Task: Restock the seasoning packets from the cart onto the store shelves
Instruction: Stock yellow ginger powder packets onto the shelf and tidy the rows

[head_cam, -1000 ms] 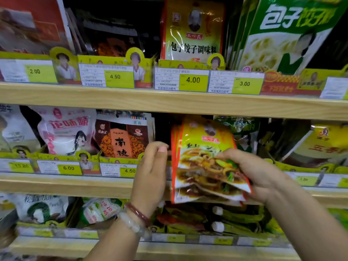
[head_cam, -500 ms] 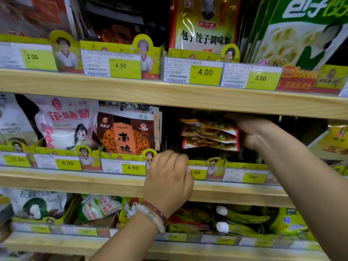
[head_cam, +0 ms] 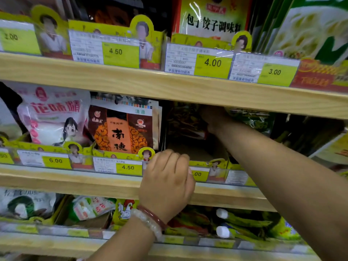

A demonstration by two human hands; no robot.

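Right hand [head_cam: 213, 117] is deep in the dark gap on the middle shelf [head_cam: 94, 183], on the seasoning packets [head_cam: 185, 122]; can't tell its grip. Left hand [head_cam: 167, 182] is below & in front, fingers curled over the shelf's front strip.

Three pale wooden shelves [head_cam: 169, 85] run across the view, stacked one above another and tilting slightly down to the right. Each front edge carries a clear plastic rail of price labels [head_cam: 212, 63] with yellow-green panels, reading 4.50, 4.00, 3.00 and 6.00. Yellow cardboard dividers [head_cam: 142, 28] with printed figures stand between the labels. The recesses behind are dark; the light falls from the front.
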